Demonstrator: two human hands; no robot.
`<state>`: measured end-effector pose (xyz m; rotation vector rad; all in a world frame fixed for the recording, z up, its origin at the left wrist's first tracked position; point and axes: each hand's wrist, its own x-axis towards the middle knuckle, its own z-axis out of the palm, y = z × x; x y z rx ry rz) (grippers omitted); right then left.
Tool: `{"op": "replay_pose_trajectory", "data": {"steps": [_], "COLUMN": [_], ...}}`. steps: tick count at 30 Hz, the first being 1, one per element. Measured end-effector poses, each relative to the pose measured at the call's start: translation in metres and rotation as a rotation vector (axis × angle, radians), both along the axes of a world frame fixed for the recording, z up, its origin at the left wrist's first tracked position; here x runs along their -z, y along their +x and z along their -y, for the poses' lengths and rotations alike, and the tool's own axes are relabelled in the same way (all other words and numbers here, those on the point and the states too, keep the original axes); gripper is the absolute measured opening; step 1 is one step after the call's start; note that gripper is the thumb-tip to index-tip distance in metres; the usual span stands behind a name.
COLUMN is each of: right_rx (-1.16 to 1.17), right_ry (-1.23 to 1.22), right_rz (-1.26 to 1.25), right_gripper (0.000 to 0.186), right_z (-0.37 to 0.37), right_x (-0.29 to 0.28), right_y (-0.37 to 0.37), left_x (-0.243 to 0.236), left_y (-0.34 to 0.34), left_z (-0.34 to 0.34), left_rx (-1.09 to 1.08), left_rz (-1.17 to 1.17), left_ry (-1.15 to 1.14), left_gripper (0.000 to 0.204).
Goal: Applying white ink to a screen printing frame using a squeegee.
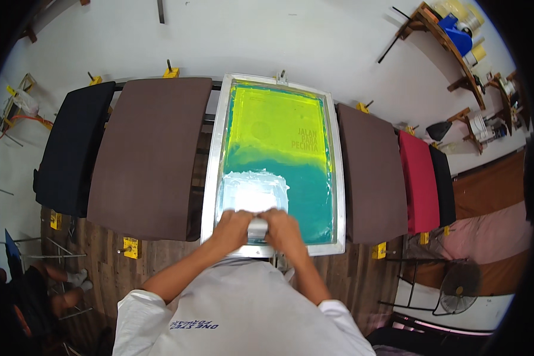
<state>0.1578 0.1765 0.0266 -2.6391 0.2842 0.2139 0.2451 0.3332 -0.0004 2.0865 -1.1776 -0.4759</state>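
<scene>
In front of me lies a screen-printing frame [216, 154] with a pale metal rim. Its mesh [308, 202] is yellow-green on the far part and teal on the near part, with faint lettering at the far right. A patch of white ink [249, 184] covers the near left of the mesh. Over that patch's near edge, my left hand [232, 229] and my right hand [282, 228] grip a squeegee [257, 228] side by side. Its pale handle shows between them; the blade's lower edge is hidden.
Brown fabric-covered boards [151, 157] flank the frame, with black and red [419, 184] ones farther out. Yellow clamps [131, 247] stick out from the rail. A standing fan [460, 287] is at the lower right. Another person's legs [71, 288] show at the lower left.
</scene>
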Motion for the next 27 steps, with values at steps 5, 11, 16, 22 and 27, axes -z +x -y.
{"op": "replay_pose_trajectory", "data": {"steps": [5, 11, 16, 22, 27], "right_rx": [-0.012, 0.013, 0.040, 0.030, -0.015], "right_ry": [-0.084, -0.035, 0.053, 0.104, -0.002], "right_rz": [-0.007, -0.005, 0.091, -0.067, -0.121], "right_gripper": [0.029, 0.034, 0.040, 0.040, 0.037], "right_z": [0.040, 0.030, -0.001, -0.016, 0.012], "right_x": [0.024, 0.034, 0.022, 0.007, -0.004], "right_y": [0.064, 0.048, 0.003, -0.026, 0.018], "left_x": [0.019, 0.024, 0.022, 0.013, 0.002], "left_y": [0.059, 0.044, 0.001, -0.026, 0.020], "left_z": [0.045, 0.039, 0.007, -0.013, 0.015], "left_rx": [-0.050, -0.068, -0.042, -0.007, 0.037], "left_rz": [0.068, 0.093, 0.027, -0.007, -0.025], "left_ry": [0.053, 0.118, 0.141, 0.195, 0.184], "left_gripper": [0.026, 0.033, 0.041, 0.038, 0.024]}}
